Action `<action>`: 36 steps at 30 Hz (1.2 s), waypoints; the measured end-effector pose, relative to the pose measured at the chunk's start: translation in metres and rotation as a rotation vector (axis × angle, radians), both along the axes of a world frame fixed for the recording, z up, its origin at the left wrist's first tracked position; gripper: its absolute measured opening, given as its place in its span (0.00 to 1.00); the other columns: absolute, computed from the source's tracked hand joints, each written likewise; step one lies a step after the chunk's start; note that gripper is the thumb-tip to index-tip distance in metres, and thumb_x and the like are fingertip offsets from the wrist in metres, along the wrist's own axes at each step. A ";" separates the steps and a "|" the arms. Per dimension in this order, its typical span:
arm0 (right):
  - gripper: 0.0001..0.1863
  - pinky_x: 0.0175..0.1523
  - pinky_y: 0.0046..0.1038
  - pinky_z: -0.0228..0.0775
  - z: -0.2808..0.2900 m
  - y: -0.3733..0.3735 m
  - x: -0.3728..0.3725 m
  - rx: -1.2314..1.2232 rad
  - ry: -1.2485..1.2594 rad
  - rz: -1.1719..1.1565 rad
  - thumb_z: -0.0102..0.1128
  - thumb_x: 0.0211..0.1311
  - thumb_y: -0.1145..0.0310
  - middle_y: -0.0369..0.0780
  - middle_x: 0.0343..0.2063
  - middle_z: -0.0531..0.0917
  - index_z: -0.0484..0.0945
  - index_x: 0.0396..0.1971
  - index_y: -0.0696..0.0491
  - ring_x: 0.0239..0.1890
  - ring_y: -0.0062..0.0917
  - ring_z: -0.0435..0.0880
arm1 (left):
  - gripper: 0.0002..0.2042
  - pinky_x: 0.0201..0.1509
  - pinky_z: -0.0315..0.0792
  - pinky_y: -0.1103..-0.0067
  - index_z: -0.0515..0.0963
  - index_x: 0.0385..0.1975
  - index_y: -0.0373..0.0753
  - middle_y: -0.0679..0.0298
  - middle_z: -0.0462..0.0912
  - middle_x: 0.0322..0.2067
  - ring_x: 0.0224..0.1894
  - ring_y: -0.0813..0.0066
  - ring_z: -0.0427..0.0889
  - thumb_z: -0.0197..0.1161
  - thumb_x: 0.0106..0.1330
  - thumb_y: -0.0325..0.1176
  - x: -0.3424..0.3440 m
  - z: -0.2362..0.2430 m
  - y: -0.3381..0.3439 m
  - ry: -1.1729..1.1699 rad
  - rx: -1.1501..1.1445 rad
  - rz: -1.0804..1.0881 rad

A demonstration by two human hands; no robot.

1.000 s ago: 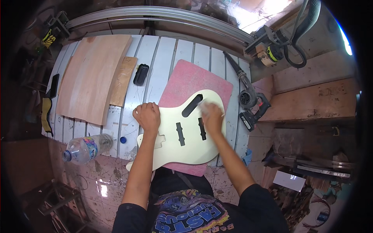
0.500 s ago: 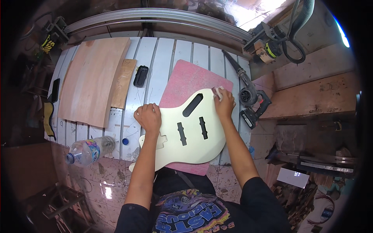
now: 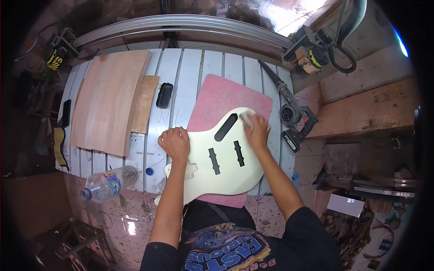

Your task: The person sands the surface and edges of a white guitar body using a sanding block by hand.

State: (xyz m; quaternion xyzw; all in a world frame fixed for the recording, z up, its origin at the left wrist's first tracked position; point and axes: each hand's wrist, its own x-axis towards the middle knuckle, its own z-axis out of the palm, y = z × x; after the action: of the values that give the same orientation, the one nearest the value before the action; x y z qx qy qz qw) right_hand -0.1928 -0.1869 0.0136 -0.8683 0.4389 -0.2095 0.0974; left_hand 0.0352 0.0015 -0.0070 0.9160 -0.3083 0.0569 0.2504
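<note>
A cream-coloured electric guitar body [image 3: 228, 174] with dark pickup cutouts lies flat on a pink pad [image 3: 230, 92]. My left hand [image 3: 175, 143] is closed over its left edge, near the neck pocket, with the fingers curled and the thumb side hidden. At the upper right of the body, close to the slanted oval cutout, my right hand [image 3: 257, 131] presses a small folded pale piece of sandpaper [image 3: 246, 120] against the surface. The hand is slightly smeared by motion and covers most of the piece.
Left on the slatted table [image 3: 190, 67] lie a wide wooden board [image 3: 110, 101], a black oblong case [image 3: 164, 95], a blue cap [image 3: 149, 171] and a clear plastic bottle [image 3: 108, 184]. A cordless blower [image 3: 289, 113] lies right of the pad. A metal gantry rail [image 3: 190, 20] spans behind.
My right hand has slid from the upper right edge inward toward the oval cutout, taking the sandpaper along. My left hand keeps its place on the body; the whole view has shifted slightly.
</note>
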 end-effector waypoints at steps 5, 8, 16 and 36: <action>0.25 0.62 0.47 0.63 0.010 0.032 0.012 -0.083 -0.001 0.180 0.72 0.56 0.67 0.44 0.55 0.78 0.82 0.56 0.44 0.59 0.45 0.75 | 0.13 0.58 0.63 0.62 0.87 0.29 0.38 0.61 0.87 0.33 0.44 0.61 0.81 0.59 0.68 0.38 0.002 0.000 0.004 -0.007 -0.002 0.008; 0.24 0.61 0.48 0.63 0.013 -0.013 0.038 0.084 -0.013 0.141 0.71 0.57 0.68 0.44 0.54 0.79 0.82 0.55 0.45 0.58 0.45 0.75 | 0.13 0.58 0.63 0.61 0.87 0.29 0.38 0.60 0.87 0.33 0.44 0.60 0.81 0.59 0.68 0.38 -0.003 0.001 -0.002 -0.010 -0.027 -0.018; 0.21 0.60 0.48 0.63 0.010 0.000 0.011 0.030 -0.080 0.200 0.70 0.58 0.68 0.43 0.53 0.79 0.81 0.53 0.48 0.57 0.43 0.76 | 0.13 0.57 0.63 0.62 0.87 0.27 0.38 0.61 0.87 0.32 0.43 0.61 0.81 0.60 0.67 0.38 0.003 0.000 0.004 0.007 -0.023 0.022; 0.21 0.60 0.46 0.63 0.003 -0.009 0.005 0.049 -0.109 0.210 0.72 0.57 0.70 0.42 0.53 0.80 0.82 0.52 0.48 0.57 0.41 0.77 | 0.13 0.57 0.63 0.62 0.87 0.28 0.37 0.60 0.87 0.33 0.43 0.60 0.80 0.60 0.67 0.38 0.003 0.002 0.004 0.022 -0.016 0.030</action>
State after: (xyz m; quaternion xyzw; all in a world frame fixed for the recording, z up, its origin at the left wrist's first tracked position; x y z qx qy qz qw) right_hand -0.1882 -0.1959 0.0165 -0.8942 0.3445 -0.2342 0.1640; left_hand 0.0385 0.0056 -0.0048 0.9190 -0.2915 0.0531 0.2602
